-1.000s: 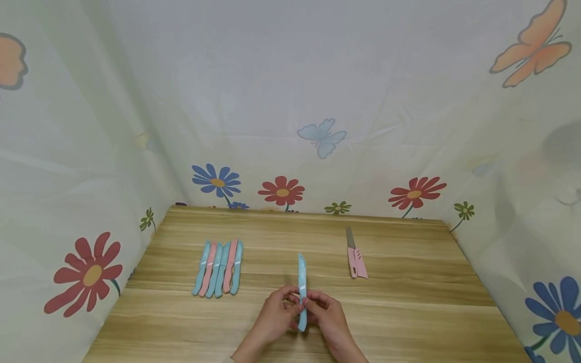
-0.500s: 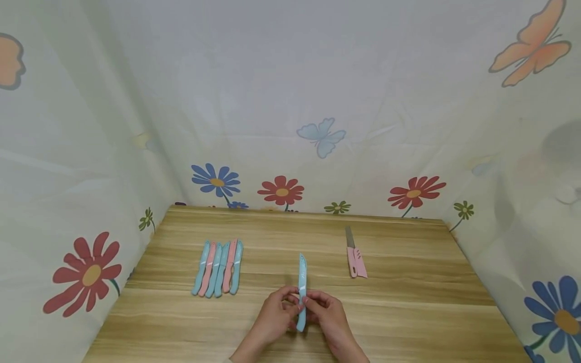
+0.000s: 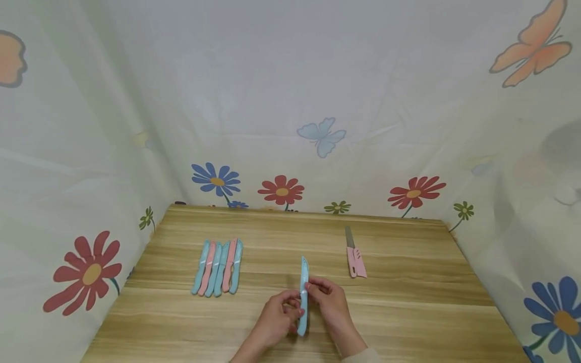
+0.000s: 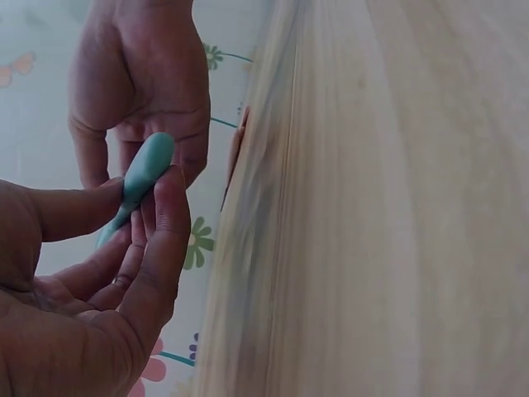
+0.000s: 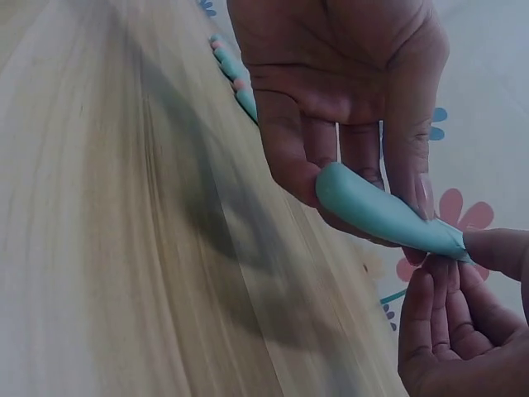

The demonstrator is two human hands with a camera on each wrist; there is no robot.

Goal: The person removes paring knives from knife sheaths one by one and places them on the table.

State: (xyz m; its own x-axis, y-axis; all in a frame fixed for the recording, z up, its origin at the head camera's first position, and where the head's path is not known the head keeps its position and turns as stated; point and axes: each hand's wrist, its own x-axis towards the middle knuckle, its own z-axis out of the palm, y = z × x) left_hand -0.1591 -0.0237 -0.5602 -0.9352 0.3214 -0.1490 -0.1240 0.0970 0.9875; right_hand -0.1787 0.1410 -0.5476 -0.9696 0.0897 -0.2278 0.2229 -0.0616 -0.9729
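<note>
A light-blue knife (image 3: 303, 302) in its sheath is held upright in front of me, sheath end pointing away. My left hand (image 3: 275, 318) grips the handle between thumb and fingers. In the right wrist view the rounded handle end sticks out from the left hand's fingers (image 5: 347, 58). My right hand (image 3: 333, 305) pinches the knife higher up, where the sheath meets the handle. Thumb and fingers of the right hand (image 5: 463, 331) close on that spot in its own wrist view. The blade is hidden inside the sheath.
On the left of the wooden table (image 3: 408, 322), several blue and pink sheathed knives (image 3: 218, 269) lie side by side. To the right lies a pink-handled knife (image 3: 350, 239) with a bare grey blade, beside a slotted pink piece (image 3: 360, 263). Flower-printed cloth (image 3: 290, 151) surrounds the table.
My right hand has slid up from the handle to the base of the sheath. The knife has shifted slightly right and toward me; the left hand still holds the handle.
</note>
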